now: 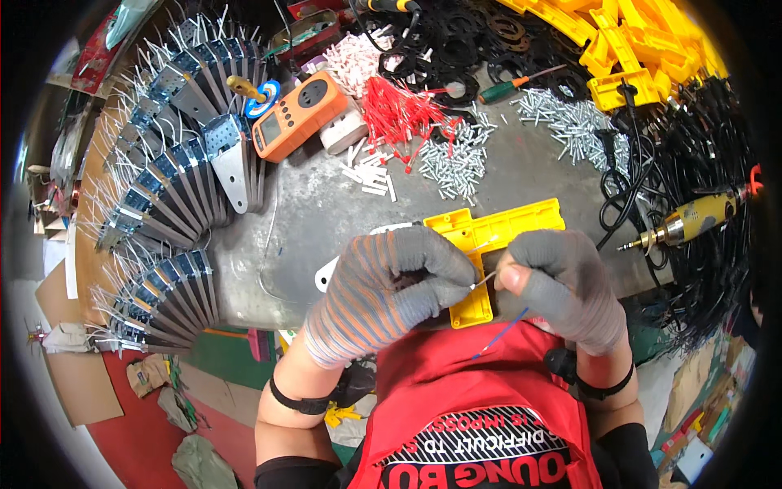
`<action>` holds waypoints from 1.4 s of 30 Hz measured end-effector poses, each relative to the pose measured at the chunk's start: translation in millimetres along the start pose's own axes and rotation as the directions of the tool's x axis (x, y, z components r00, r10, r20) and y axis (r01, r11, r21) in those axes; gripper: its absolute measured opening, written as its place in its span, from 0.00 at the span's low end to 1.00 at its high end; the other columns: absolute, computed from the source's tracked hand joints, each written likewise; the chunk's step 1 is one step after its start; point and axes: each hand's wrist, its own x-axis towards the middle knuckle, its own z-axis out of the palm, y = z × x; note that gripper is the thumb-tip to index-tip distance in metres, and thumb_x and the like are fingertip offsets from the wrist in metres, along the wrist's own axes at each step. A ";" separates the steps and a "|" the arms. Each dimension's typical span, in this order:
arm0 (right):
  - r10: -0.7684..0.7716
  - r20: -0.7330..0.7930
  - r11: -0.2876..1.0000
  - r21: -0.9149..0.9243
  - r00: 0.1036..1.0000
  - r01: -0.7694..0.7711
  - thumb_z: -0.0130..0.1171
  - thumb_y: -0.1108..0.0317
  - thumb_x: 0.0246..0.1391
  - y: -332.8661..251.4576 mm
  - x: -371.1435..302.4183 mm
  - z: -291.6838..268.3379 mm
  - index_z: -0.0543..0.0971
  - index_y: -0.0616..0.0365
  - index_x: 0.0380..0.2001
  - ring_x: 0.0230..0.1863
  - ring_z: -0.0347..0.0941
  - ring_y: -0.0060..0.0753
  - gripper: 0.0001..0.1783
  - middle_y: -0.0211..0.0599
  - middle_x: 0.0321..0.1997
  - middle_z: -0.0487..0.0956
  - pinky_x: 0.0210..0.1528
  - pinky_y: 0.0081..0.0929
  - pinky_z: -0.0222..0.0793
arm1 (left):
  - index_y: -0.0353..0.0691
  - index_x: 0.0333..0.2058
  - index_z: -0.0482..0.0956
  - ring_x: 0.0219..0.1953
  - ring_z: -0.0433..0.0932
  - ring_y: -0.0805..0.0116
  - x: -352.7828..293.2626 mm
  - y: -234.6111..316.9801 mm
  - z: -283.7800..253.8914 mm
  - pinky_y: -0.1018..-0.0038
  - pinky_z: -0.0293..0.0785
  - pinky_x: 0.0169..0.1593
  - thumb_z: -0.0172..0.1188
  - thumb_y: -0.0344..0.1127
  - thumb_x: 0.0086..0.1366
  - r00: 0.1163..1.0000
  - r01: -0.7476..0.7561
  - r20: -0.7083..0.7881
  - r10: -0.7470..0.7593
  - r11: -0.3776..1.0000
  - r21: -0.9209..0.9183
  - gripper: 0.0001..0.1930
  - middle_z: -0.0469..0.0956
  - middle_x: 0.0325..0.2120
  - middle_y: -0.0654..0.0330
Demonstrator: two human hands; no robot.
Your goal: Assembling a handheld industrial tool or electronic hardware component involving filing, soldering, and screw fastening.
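Note:
Both hands wear grey knit gloves and meet over a T-shaped yellow plastic housing (517,224) at the table's near edge. My left hand (383,285) pinches one end of a thin pale wire (486,279) between thumb and forefinger. Closed on the same wire's other side is my right hand (562,285), its bare thumb tip showing. Below the right hand, a thin blue wire (501,332) hangs in front of the red apron; its upper end is hidden. A whitish metal plate with a hole (324,275) lies partly under the left hand.
Metal brackets with white wires (175,179) fan out at left. An orange meter (297,118), red wire pieces (399,110), screws (456,163) and a green screwdriver (509,88) lie behind. At right are a power screwdriver (688,220), black cables (709,269) and yellow housings (643,49).

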 end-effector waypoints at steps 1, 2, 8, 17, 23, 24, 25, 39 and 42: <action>0.039 -0.025 0.999 -0.006 0.999 -0.040 0.56 0.66 0.53 -2.8 -0.2 -0.7 0.75 0.62 0.22 0.18 0.69 0.30 0.11 0.37 0.16 0.71 0.24 0.28 0.63 | 0.35 0.27 0.82 0.32 0.80 0.70 -1.2 1.4 1.6 0.76 0.74 0.38 0.68 0.25 0.51 0.998 -0.032 -0.050 0.036 0.996 0.081 0.04 0.82 0.29 0.57; 0.025 -0.020 1.000 -0.009 0.999 -0.025 0.56 0.66 0.53 1.1 -0.8 1.6 0.75 0.62 0.22 0.18 0.69 0.30 0.11 0.37 0.16 0.71 0.24 0.28 0.63 | 0.35 0.27 0.82 0.32 0.80 0.70 -2.8 2.2 3.7 0.75 0.75 0.38 0.68 0.25 0.52 0.992 -0.060 -0.098 0.077 0.985 0.163 0.04 0.82 0.29 0.57; -0.285 -0.191 0.933 -0.278 0.939 0.227 0.59 0.68 0.53 17.5 -13.2 22.9 0.75 0.59 0.22 0.19 0.72 0.47 0.09 0.44 0.17 0.72 0.22 0.36 0.64 | 0.36 0.29 0.82 0.32 0.80 0.72 -19.7 -4.3 26.5 0.78 0.75 0.37 0.68 0.25 0.55 0.947 -0.122 -0.274 0.165 0.978 0.167 0.04 0.83 0.32 0.57; -0.330 0.018 0.858 -0.411 0.944 0.308 0.60 0.70 0.52 18.0 -4.4 15.0 0.77 0.55 0.28 0.21 0.73 0.48 0.02 0.41 0.19 0.73 0.24 0.38 0.67 | 0.35 0.30 0.82 0.30 0.79 0.71 -16.8 -1.6 12.9 0.76 0.74 0.35 0.67 0.26 0.54 0.985 -0.103 -0.113 0.132 0.967 0.232 0.05 0.81 0.28 0.58; -0.233 0.060 0.940 -0.243 0.971 0.240 0.56 0.65 0.56 13.6 2.3 7.9 0.72 0.58 0.24 0.24 0.71 0.51 0.11 0.43 0.20 0.70 0.25 0.38 0.64 | 0.36 0.27 0.83 0.26 0.80 0.71 -10.3 1.2 7.9 0.76 0.73 0.32 0.67 0.25 0.50 0.983 -0.127 -0.070 0.170 0.902 0.413 0.04 0.82 0.24 0.59; -0.215 0.036 0.954 -0.207 0.976 0.218 0.56 0.65 0.57 12.2 0.8 8.3 0.72 0.59 0.24 0.24 0.70 0.53 0.11 0.45 0.20 0.69 0.25 0.39 0.62 | 0.36 0.27 0.83 0.25 0.79 0.73 -8.2 -0.2 9.6 0.77 0.73 0.30 0.67 0.25 0.49 0.976 -0.172 -0.057 0.212 0.897 0.407 0.05 0.82 0.23 0.60; -0.218 0.032 0.953 -0.208 0.975 0.220 0.56 0.65 0.57 12.8 0.7 9.2 0.72 0.59 0.24 0.24 0.70 0.53 0.11 0.45 0.20 0.69 0.25 0.39 0.62 | 0.36 0.27 0.83 0.25 0.79 0.73 -7.4 0.2 10.9 0.77 0.73 0.30 0.67 0.25 0.49 0.975 -0.176 -0.054 0.216 0.896 0.409 0.05 0.82 0.23 0.60; -0.238 0.033 0.955 -0.176 0.971 0.240 0.55 0.68 0.55 13.4 3.5 9.5 0.71 0.60 0.23 0.24 0.71 0.55 0.10 0.47 0.19 0.70 0.25 0.41 0.63 | 0.35 0.29 0.83 0.28 0.78 0.74 -8.7 -4.4 14.8 0.78 0.72 0.32 0.69 0.25 0.51 0.982 -0.119 -0.123 0.141 0.978 0.173 0.06 0.82 0.26 0.60; -0.198 -0.006 0.969 -0.155 0.980 0.195 0.55 0.67 0.56 9.6 2.8 11.7 0.71 0.59 0.24 0.24 0.71 0.55 0.09 0.47 0.19 0.70 0.25 0.41 0.63 | 0.35 0.29 0.83 0.26 0.78 0.75 -9.5 -7.8 15.9 0.79 0.72 0.31 0.70 0.26 0.51 0.983 -0.114 -0.119 0.140 0.973 0.201 0.06 0.81 0.25 0.61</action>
